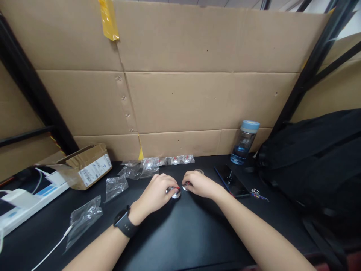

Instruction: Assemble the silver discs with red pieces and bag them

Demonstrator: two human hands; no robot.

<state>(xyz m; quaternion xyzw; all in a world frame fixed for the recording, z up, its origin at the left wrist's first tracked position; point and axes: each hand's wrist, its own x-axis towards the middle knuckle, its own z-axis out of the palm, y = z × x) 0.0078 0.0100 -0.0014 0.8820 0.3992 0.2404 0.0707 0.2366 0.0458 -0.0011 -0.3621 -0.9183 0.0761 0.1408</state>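
Near the middle of the black table, my left hand (160,190) has its fingers curled around a shiny silver disc (176,194) with a red part on top. A dark watch is strapped on that wrist. Just to the right, the fingers of my right hand (199,183) are closed on a second silver disc (185,186), also with some red on it. The two discs are close together but apart, low at the tabletop. Behind my right hand, the rim of another round item (199,171) shows; the rest is hidden. My fingers cover much of both held discs.
Several similar discs in clear packets (175,160) line the cardboard wall (183,101). Plastic bags (116,187), an open cardboard box (93,165) and a power strip (34,205) are left. A water bottle (244,143), a phone (232,180) and a black backpack (316,162) are right.
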